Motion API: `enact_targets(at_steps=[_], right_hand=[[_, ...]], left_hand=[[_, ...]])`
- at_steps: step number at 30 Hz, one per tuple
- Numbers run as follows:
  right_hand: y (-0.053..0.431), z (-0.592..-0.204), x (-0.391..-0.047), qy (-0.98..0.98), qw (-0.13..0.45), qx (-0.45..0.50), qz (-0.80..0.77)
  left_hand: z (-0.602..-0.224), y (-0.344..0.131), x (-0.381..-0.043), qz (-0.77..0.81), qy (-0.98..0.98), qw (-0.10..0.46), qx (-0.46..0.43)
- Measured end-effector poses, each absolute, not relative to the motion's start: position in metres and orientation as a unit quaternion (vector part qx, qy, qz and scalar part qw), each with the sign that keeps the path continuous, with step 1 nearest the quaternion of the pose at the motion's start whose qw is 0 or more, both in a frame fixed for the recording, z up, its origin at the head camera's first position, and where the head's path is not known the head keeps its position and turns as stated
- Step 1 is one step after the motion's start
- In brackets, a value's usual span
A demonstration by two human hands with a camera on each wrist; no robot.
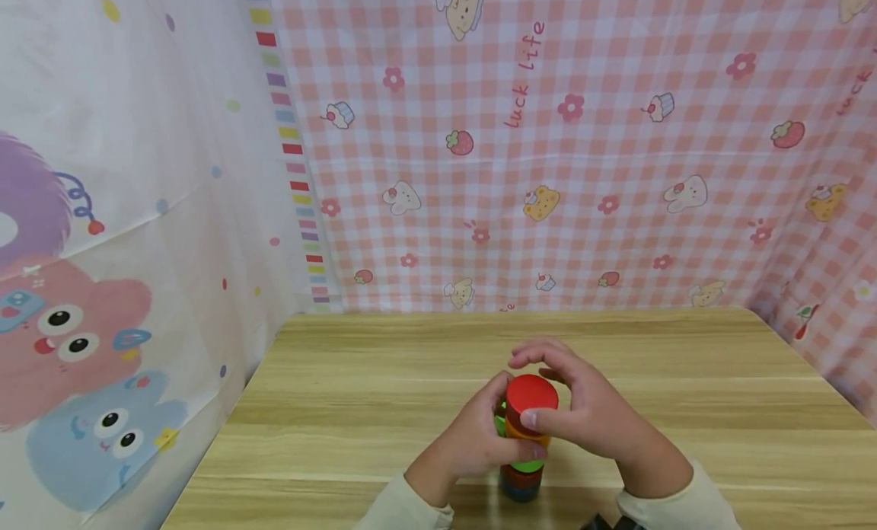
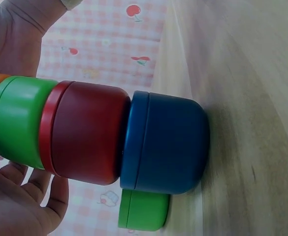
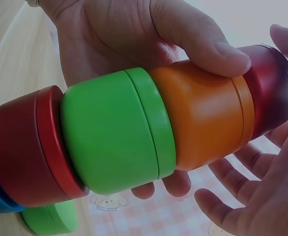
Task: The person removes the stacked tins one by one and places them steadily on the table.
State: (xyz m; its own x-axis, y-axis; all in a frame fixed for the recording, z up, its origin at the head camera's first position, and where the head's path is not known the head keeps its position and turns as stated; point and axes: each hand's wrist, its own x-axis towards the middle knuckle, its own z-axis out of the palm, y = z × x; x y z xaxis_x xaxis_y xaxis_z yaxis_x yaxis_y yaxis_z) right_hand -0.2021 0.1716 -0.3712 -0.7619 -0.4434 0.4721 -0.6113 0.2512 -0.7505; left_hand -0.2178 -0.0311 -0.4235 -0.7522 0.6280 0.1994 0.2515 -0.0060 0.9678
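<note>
A tower of round cylinders stands upright. From the bottom come a blue cylinder, a dark red cylinder, a green cylinder, an orange cylinder and a red cylinder on top. My left hand grips the tower around the orange cylinder, thumb across its near side and fingers behind. Around the red top, my right hand is loosely curved, the thumb against its near side and the other fingers spread apart beyond it.
Behind the tower another green cylinder stands on the wooden table. Pink checked cloth hangs past the far edge, and a white cartoon cloth hangs on the left. A dark object shows at the near edge.
</note>
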Motion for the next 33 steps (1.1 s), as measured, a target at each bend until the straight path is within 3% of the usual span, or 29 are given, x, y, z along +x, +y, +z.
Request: enact_targets(at_steps=[33], right_hand=[[0.1809, -0.3709, -0.205, -0.788, 0.045, 0.371, 0.489]], left_hand=[[-0.4282, -0.0297, -0.2178, 0.633, 0.68, 0.154, 0.336]])
